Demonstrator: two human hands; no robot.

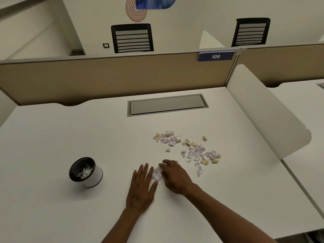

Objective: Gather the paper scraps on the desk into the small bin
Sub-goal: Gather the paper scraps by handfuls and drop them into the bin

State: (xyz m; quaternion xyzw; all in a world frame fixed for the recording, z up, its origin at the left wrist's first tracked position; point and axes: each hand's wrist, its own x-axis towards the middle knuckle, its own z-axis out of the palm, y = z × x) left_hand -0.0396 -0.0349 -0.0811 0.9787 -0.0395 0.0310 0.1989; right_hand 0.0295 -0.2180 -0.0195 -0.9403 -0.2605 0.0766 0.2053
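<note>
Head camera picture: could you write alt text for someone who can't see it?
Two bare hands, left hand and right hand, press together a small clump of white paper scraps on a white desk. More torn scraps lie scattered beyond; a small round white bin holding scraps stands to the left.

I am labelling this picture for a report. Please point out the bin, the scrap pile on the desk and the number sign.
bin (96, 178): head view, on its white outer wall.
scrap pile (196, 149): head view, on scraps near its middle.
number sign (215, 56): head view, on the digits 109.
</note>
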